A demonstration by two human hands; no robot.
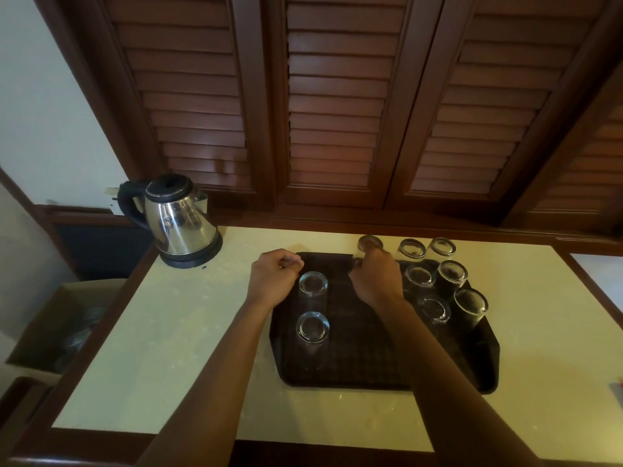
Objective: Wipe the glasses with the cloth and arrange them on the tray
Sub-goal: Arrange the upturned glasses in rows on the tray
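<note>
Glasses standing upside down on dark tray [371, 358], itself lying on pale countertop [168, 348]. Two glasses [313, 305] in a column along tray's left side, one nearer, one farther. Six more [438, 281] packed in two columns on tray's right side, farthest pair at or just past tray's back edge; cannot tell which. Broad open strip of bare tray down the middle, between left column and right group. Wide bare countertop left of tray and in front of it; narrower band to tray's right. Steel kettle [178, 224] at countertop's back left corner, well apart from tray. Louvered wooden shutters [337, 112] rising just behind countertop.

Tray's near right part crossed and partly hidden by right forearm. Clear glass hard to make out against dark tray. No cloth discernible.

Right hand [377, 281] over tray's back edge, fingers curled round lower part of one glass [369, 246], base uppermost, tilted slightly; whether touching tray not clear. Left hand [273, 278] at tray's back left corner, fingers curled loosely, touching nearby glass or tray edge uncertain; nothing seen held.
</note>
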